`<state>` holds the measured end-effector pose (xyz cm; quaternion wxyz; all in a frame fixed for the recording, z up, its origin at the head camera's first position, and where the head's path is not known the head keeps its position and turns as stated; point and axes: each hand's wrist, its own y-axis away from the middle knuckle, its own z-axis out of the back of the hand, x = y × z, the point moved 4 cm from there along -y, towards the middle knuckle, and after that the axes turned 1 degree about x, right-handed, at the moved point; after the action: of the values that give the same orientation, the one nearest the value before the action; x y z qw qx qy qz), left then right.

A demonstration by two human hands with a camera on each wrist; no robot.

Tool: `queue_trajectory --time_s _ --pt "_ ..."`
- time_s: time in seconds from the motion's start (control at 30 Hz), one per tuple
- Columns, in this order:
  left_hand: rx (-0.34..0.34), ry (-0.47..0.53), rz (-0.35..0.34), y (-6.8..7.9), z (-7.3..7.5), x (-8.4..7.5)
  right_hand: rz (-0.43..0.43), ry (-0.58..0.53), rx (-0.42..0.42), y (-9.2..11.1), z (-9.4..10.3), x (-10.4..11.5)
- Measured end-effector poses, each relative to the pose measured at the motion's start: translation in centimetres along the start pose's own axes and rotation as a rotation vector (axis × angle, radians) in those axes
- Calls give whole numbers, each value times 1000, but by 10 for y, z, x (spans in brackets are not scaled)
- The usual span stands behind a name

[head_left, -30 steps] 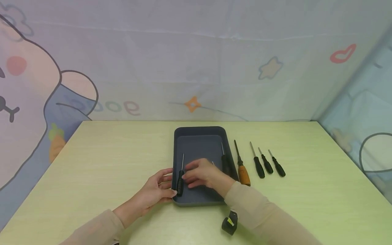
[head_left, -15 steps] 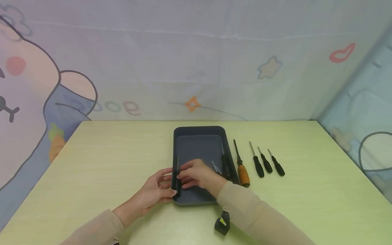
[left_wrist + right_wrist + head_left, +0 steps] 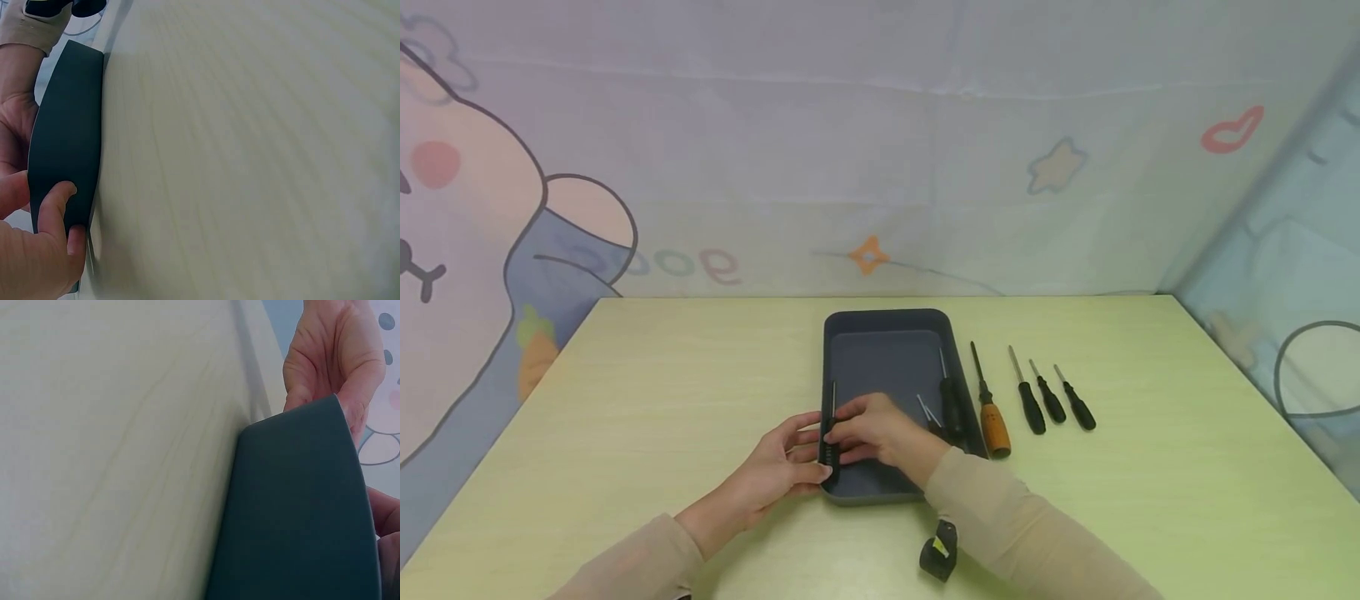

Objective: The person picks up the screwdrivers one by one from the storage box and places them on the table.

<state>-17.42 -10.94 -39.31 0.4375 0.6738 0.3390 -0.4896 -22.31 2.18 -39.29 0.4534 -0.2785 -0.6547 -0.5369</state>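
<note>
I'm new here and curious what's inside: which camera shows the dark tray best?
The head view: it looks down into the dark tray, showing its rim, floor and the screwdrivers inside. Both wrist views show mainly its outer walls, so its contents are hidden.

Tray (image 3: 883, 362) at left hand (image 3: 778, 467): smooth, matt, looks plastic. Driver (image 3: 830, 456) under right hand (image 3: 876, 429): metal shaft, black plastic-looking handle. Orange driver (image 3: 993, 423), right of that hand: wood-look handle. Table (image 3: 700, 375) under both hands: smooth, wood-grained. Backdrop (image 3: 775, 167) beyond hands: creased cloth.
</note>
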Motion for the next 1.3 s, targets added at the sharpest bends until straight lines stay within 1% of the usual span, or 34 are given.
queue_trajectory --time_s 0.23,0.5,0.77,0.97,1.3 --pt "-1 -1 -6 -1 0 0 -27 -12 2 -1 0 0" --pt "-15 -4 12 -3 0 0 -49 -33 11 -4 2 -3" --pt "-7 3 7 -3 -1 1 -54 -13 -1 -3 4 -3" --pt "-19 -1 8 -3 -1 0 -37 -36 -14 0 7 -2" --pt "-44 -16 18 -2 -1 0 21 -84 -31 2 16 3"
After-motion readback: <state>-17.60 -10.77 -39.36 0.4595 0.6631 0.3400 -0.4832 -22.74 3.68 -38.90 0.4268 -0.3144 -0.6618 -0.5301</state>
